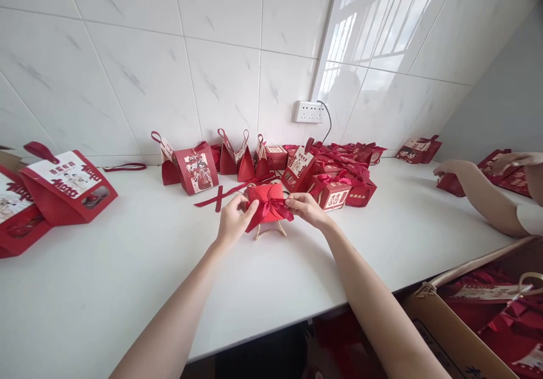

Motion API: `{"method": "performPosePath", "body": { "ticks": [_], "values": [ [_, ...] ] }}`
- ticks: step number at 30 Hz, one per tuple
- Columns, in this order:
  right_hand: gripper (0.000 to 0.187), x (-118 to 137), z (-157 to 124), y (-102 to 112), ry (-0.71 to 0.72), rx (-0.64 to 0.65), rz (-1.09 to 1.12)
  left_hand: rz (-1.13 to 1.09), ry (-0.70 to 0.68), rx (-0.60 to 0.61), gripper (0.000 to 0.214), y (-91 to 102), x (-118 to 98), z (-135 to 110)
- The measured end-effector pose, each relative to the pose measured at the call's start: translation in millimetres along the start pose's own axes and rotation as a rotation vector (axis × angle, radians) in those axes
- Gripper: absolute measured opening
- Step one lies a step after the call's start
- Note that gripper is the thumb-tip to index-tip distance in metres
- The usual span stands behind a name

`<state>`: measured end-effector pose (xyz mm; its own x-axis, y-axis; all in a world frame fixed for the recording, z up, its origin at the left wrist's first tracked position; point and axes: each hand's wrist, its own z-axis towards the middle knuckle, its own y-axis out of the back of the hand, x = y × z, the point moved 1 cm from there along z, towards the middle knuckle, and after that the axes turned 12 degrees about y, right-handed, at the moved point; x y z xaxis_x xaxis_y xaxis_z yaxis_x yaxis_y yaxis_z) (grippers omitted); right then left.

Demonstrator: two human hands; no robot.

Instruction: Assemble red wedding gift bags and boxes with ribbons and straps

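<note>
A small red gift box (271, 214) with folded top flaps and twisted cord handles (271, 232) stands on the white table between my hands. Across its top runs a dark red satin ribbon (278, 205), tied in a bow. My left hand (236, 216) pinches the left side of the ribbon, thumb on top, close to the box. On the other side, my right hand (309, 207) grips the bow's right end between thumb and fingertips. Loose ribbon strips (227, 193) lie just behind my left hand.
Red gift boxes (337, 196) pile up behind, near the wall socket (309, 112). Triangular bags (197, 168) stand left of them, larger bags (70, 186) far left. A co-worker's hands (453, 169) touch boxes at right. A carton (449, 325) of red bags sits below the table edge.
</note>
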<state>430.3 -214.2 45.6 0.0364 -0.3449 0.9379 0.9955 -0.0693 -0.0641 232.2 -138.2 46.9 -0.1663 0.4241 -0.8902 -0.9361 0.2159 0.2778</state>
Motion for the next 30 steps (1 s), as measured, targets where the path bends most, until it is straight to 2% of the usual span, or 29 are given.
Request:
{"method": "performPosePath", "body": {
  "ticks": [11,30],
  "values": [
    [0.035,-0.6,0.4,0.2,0.007,-0.024,-0.010,-0.053,0.017,-0.032,0.026,-2.1,1.3,-1.3],
    [0.041,-4.7,2.5,-0.5,0.023,-0.057,-0.003,-0.089,0.041,-0.034,0.031,-1.9,1.7,-2.6]
  ]
}}
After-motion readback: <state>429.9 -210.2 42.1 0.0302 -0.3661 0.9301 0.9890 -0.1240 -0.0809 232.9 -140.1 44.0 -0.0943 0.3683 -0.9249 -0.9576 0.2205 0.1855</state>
